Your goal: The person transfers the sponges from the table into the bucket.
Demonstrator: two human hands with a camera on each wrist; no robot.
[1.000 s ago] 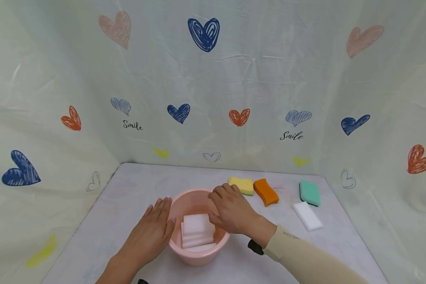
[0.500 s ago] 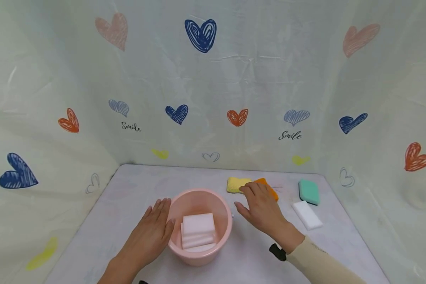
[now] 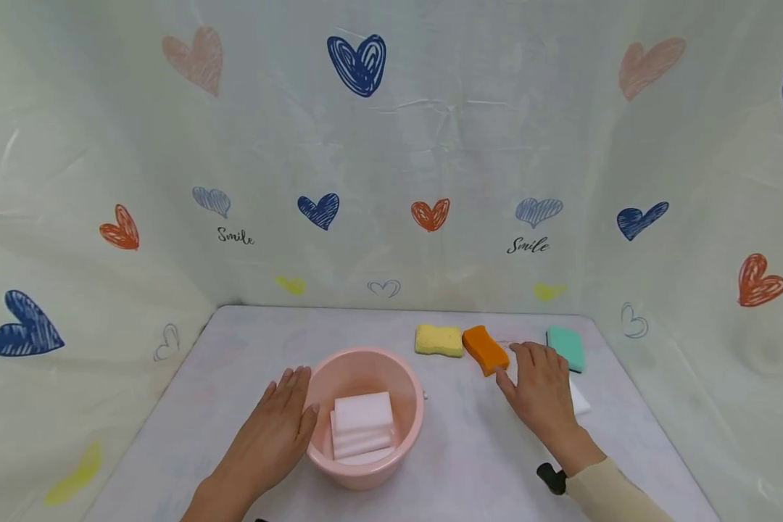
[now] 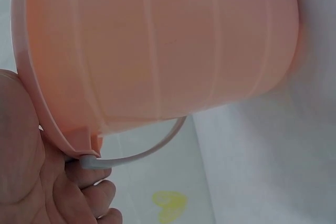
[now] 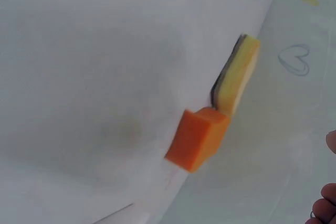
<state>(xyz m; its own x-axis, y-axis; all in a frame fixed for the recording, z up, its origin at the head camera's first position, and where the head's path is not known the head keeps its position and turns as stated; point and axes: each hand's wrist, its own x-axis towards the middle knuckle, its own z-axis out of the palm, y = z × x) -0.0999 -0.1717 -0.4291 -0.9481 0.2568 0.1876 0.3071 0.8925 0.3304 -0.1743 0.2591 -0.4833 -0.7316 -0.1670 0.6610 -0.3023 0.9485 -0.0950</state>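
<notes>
My left hand [image 3: 270,428] rests its straight fingers along the left rim of a pink bucket [image 3: 359,480]. In the left wrist view, the palm lies at the rim beside the grey handle [image 4: 142,155]. Several white sponges [image 3: 364,413] are stacked inside the bucket. My right hand [image 3: 543,391] hovers over the table's right side, fingers loosely bent and holding nothing. Just left of its fingertips lies an orange sponge [image 3: 485,349]. Beneath it, a white sponge [image 3: 581,400] is partly hidden, and a green sponge [image 3: 566,346] with a dark underside lies behind it.
A yellow sponge [image 3: 438,341] with a dark underside lies left of the orange one, near the table's back. The pale table [image 3: 248,341] is bordered at the back and sides by a white curtain [image 3: 391,145] printed with hearts.
My right hand has moved away from above the bucket, over the orange sponge and on toward the white and green sponges at the right. My left hand stays at the bucket's rim.
</notes>
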